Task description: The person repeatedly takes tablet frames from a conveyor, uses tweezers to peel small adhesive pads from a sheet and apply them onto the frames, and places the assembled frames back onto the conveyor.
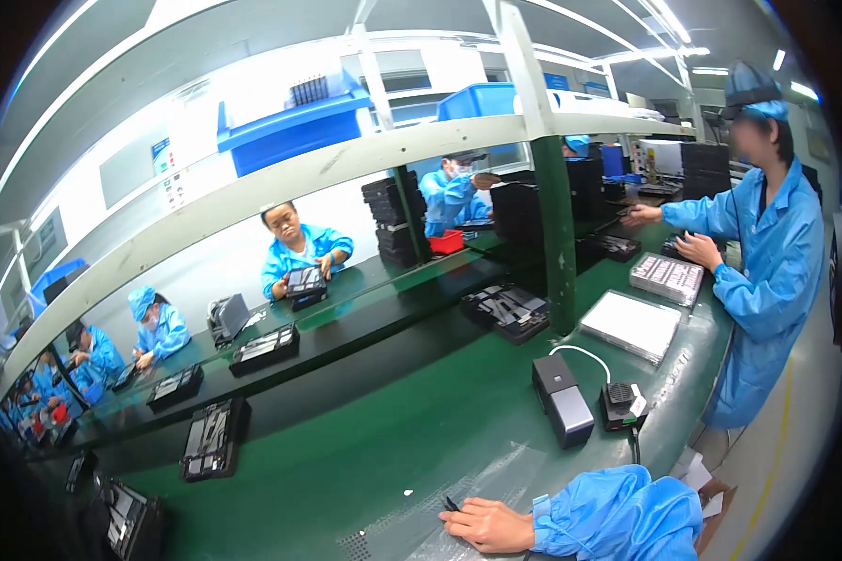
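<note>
My right hand [489,526], in a light blue sleeve, rests low on the green bench, its fingers closed around a small black piece [451,504]. Most of that piece is covered by the fingers, so its kind does not show. Beneath and beside the hand lies a clear plastic sheet [510,465] with dark dotted patterns near it. A small white scrap [408,493] sits just beyond the fingertips. My left hand is out of view.
A grey-and-black box-shaped device [563,404] and a black cabled unit [622,406] stand right of centre. Black trays of parts [213,439] line the bench's left. A green post [554,234] rises ahead. A co-worker [767,243] stands at right beside white trays [631,325].
</note>
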A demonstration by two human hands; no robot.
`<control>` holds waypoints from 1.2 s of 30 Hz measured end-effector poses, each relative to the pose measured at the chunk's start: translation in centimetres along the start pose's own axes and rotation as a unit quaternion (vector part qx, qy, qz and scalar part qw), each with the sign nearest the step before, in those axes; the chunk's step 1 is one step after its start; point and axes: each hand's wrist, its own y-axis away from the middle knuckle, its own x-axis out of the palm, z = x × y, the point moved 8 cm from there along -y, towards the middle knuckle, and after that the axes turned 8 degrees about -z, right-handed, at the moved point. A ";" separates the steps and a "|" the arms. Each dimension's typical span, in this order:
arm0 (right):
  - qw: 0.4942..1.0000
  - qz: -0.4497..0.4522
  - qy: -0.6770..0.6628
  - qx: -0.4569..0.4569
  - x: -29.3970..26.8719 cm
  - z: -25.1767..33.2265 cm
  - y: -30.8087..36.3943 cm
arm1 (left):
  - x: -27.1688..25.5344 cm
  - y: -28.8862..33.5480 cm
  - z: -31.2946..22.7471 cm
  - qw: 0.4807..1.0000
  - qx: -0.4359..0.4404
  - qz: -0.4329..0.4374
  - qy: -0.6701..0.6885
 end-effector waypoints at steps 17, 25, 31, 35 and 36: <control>1.000 -0.009 -0.007 -0.011 -0.2 0.1 -0.1 | 7.0 9.0 0.3 0.913 -0.029 0.383 -0.133; 1.000 0.017 -0.024 0.009 0.3 -0.6 0.4 | 1.9 3.6 5.4 0.938 -0.128 0.191 -0.261; 0.997 -0.021 -0.061 0.032 -1.5 0.0 -0.8 | 1.6 3.8 4.8 0.942 -0.107 0.230 -0.222; 0.995 -0.038 -0.074 0.055 -2.3 0.0 -1.3 | 1.9 4.8 0.6 0.968 0.083 0.238 -0.016; 0.995 -0.035 -0.073 0.057 -1.8 -0.2 -1.4 | 0.7 5.3 1.3 0.968 0.085 0.235 -0.014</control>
